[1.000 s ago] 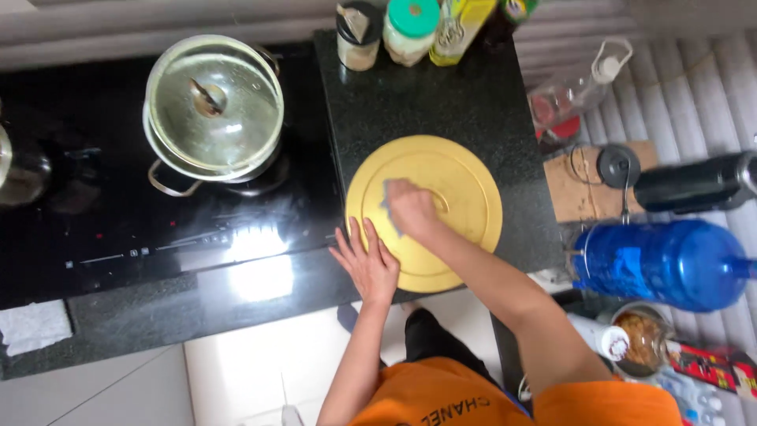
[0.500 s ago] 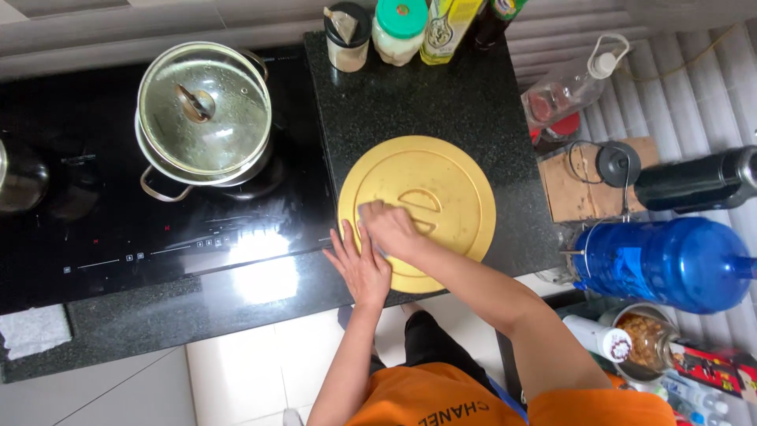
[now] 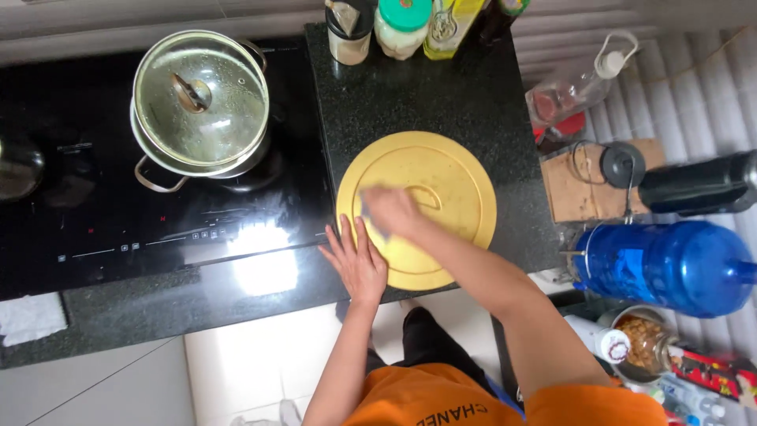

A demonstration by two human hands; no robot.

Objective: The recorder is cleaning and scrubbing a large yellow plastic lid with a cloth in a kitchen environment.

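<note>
A: Where is the yellow disc (image 3: 430, 197)?
B: It lies flat on the dark stone counter (image 3: 441, 95), just right of the black cooktop (image 3: 95, 205). Its near edge comes close to the counter's front edge.

A: And the left hand (image 3: 356, 260)?
B: It rests open, fingers spread flat, on the disc's left near edge, partly on the counter too. It pinches nothing.

A: The right hand (image 3: 392, 211)?
B: It is on the disc, left of its middle, above the left hand. The hand is blurred. Something small and bluish shows under the fingers, but I cannot tell how they grip it.

A: What stands around the disc?
B: Left of it and further back, a steel pot (image 3: 201, 106) with a glass lid is on the cooktop. Behind the disc, jars (image 3: 404, 24) stand at the counter's back edge. Right of it, off the counter, lies a big blue bottle (image 3: 666, 264).
</note>
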